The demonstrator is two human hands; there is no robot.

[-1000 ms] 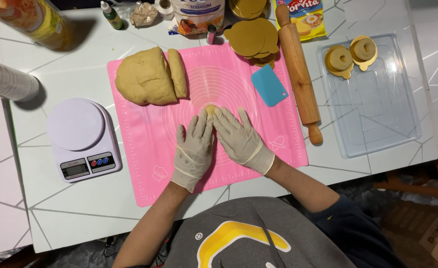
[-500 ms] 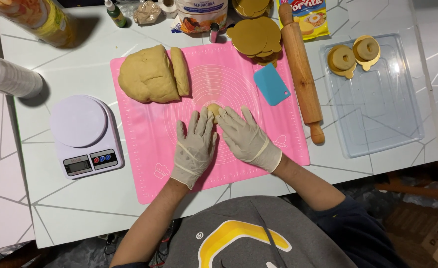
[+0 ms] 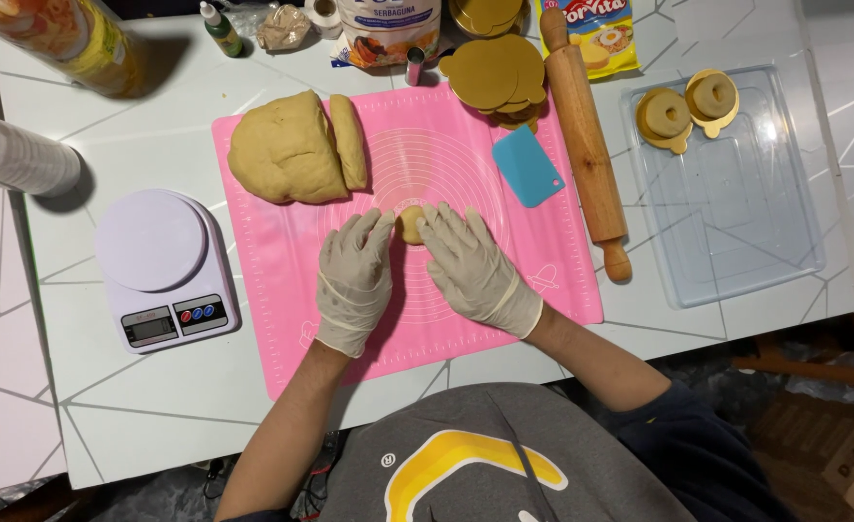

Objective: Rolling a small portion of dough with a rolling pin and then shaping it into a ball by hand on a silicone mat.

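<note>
Both my hands wear pale gloves and rest on a pink baking mat (image 3: pixel 292 290). My left hand (image 3: pixel 353 278) and my right hand (image 3: pixel 472 269) press their fingertips against a small ball of tan dough (image 3: pixel 411 223) from either side. A large lump of the same dough (image 3: pixel 287 150), with a slice cut off its right side, lies at the mat's far left corner.
A white kitchen scale (image 3: pixel 161 266) stands left of the mat. A blue scraper (image 3: pixel 528 165), a wooden rolling pin (image 3: pixel 585 135) and a stack of gold round cards (image 3: pixel 498 75) lie to the right. A clear tray (image 3: pixel 736 222) holds two dough rings on gold cards. Bottles and bags line the far edge.
The whole view has shifted slightly. My hands stay cupped around the small dough ball, with the fingers a little closer on it.
</note>
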